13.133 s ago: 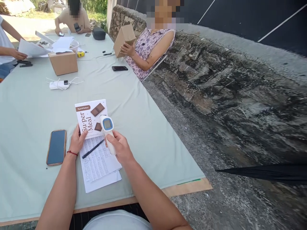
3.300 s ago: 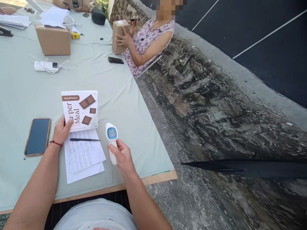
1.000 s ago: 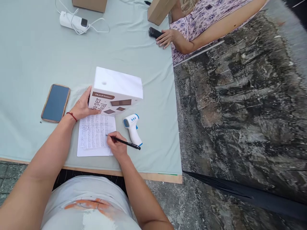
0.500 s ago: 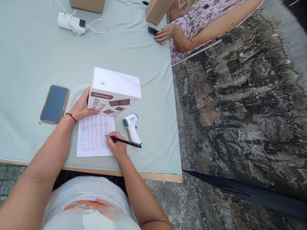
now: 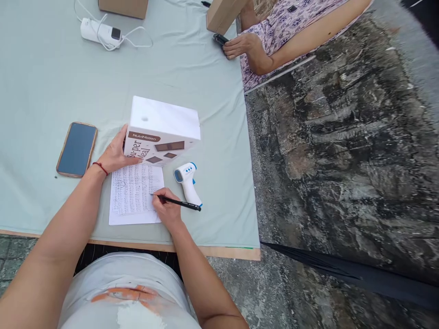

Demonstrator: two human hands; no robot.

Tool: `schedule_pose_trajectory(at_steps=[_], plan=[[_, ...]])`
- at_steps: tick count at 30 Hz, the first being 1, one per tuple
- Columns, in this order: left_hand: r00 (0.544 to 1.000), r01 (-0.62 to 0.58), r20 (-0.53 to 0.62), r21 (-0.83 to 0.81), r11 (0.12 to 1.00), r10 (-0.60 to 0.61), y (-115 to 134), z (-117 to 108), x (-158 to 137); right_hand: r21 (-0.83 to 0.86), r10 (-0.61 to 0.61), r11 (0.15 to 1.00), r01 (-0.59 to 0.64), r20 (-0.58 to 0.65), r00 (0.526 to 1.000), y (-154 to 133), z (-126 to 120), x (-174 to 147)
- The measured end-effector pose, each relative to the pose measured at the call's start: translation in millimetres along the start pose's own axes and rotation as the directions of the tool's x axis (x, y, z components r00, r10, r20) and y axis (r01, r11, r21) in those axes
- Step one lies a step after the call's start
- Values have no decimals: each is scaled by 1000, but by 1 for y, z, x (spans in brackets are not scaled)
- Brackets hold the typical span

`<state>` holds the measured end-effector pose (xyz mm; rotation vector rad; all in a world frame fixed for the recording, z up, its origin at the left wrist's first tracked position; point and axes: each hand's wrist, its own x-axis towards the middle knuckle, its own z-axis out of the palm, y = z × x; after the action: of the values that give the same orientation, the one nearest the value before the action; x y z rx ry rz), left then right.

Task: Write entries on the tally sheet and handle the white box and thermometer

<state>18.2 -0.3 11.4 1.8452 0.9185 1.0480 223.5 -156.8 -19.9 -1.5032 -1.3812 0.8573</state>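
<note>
My left hand (image 5: 116, 154) grips the left side of a white cardboard box (image 5: 164, 118) printed "NutriMotion", its thumb across the front face. Just below the box lie sheets of paper (image 5: 133, 194) covered in rows of small handwriting. A black pen (image 5: 181, 202) is pinched in my right hand (image 5: 167, 208), its tip at the right part of the top sheet. To the right of the papers rests a white and blue infrared thermometer (image 5: 188, 183). A smartphone (image 5: 77, 149) in a brown-edged case lies left of my left hand.
A pale green cloth (image 5: 219, 160) covers the table. At the back are a white device with a cable (image 5: 101, 34), a brown box (image 5: 124, 7) and another carton (image 5: 224, 16). Across the right corner, another person's hand (image 5: 239, 45) holds a small black object (image 5: 220, 38).
The other person's hand has shifted slightly, and the black object under it has turned a little. My hands, the box and the pen stay practically in place.
</note>
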Motion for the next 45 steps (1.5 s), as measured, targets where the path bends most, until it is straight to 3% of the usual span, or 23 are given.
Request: schedule_pose_trajectory(at_steps=[13,30,37,45], plan=[[1000,-2,4,-3,1000,2,-4,0,0,-11,19,1000,-20,-78,997,1,1,0],[1000,17,16,-12,1000,-17,0,0,1,-22,4,1000,-5,-60,998,1,1,0],[999,32,25,-32,999,-32,-2,0,0,35,41,999,-37,-146,988,2,3,-1],[1000,17,17,-34,999,-17,-1,0,0,-13,10,1000,-12,-99,995,5,2,0]])
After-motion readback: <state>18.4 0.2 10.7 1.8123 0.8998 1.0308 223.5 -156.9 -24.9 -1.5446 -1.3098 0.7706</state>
